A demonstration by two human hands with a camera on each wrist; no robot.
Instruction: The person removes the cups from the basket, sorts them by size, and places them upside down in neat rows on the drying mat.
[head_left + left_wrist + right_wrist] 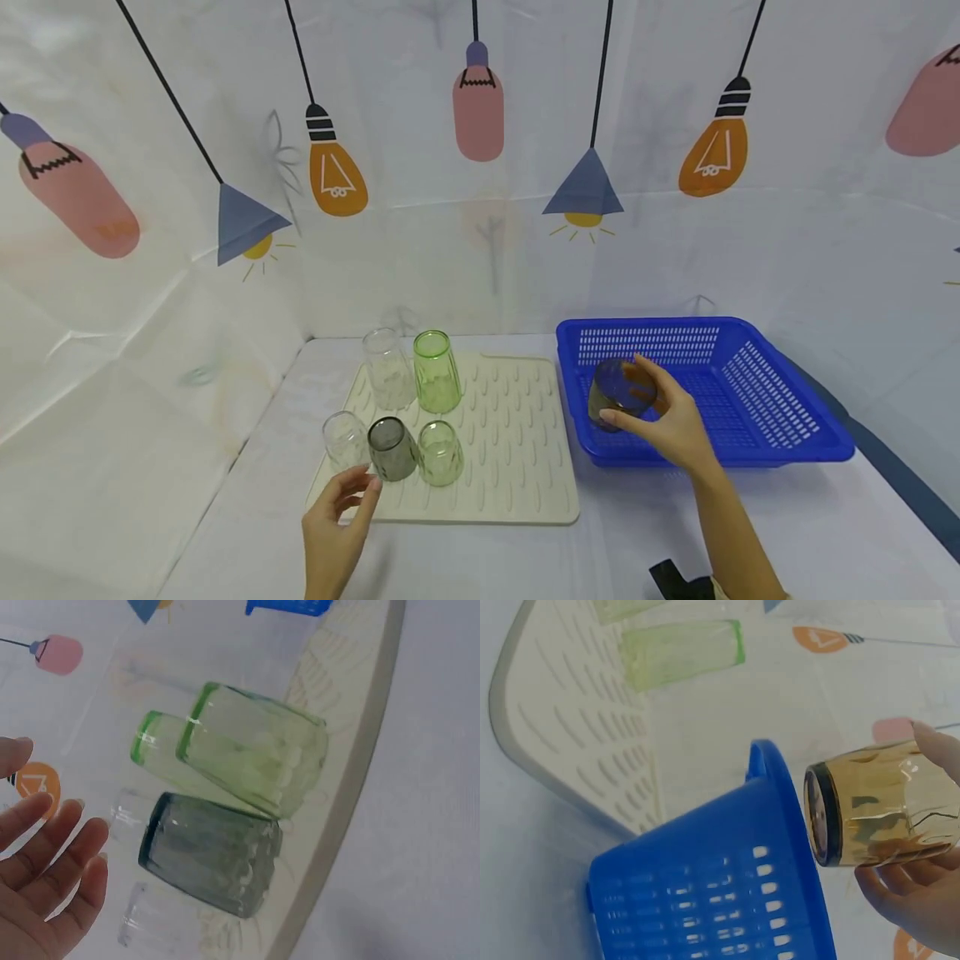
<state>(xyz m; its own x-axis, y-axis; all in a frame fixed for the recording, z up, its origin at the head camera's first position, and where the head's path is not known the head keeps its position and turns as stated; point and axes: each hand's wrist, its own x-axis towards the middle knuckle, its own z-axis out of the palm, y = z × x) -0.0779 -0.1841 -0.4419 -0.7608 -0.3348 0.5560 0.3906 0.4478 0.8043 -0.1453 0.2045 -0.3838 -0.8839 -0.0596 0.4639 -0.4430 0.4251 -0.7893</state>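
An amber-tinted glass (877, 806) with a thick dark base is held by my right hand (671, 417), thumb and fingers around its upper part. In the head view this glass overlaps the left side of the blue basket (720, 454); the right wrist view shows its base just above the rim. My left hand (337, 521), fingers loosely bent and holding nothing, is in front of the drying mat (517, 433). Nearest to it are a grey glass (393, 450) and a short clear glass (345, 440). A short pale green glass (441, 454) stands right of the grey one.
Behind the short glasses, a tall clear glass (390, 371) and a tall green glass (437, 375) stand on the mat. A white table (480, 562) lies under everything. Hanging sheets (420, 258) printed with lamps close off the back and left.
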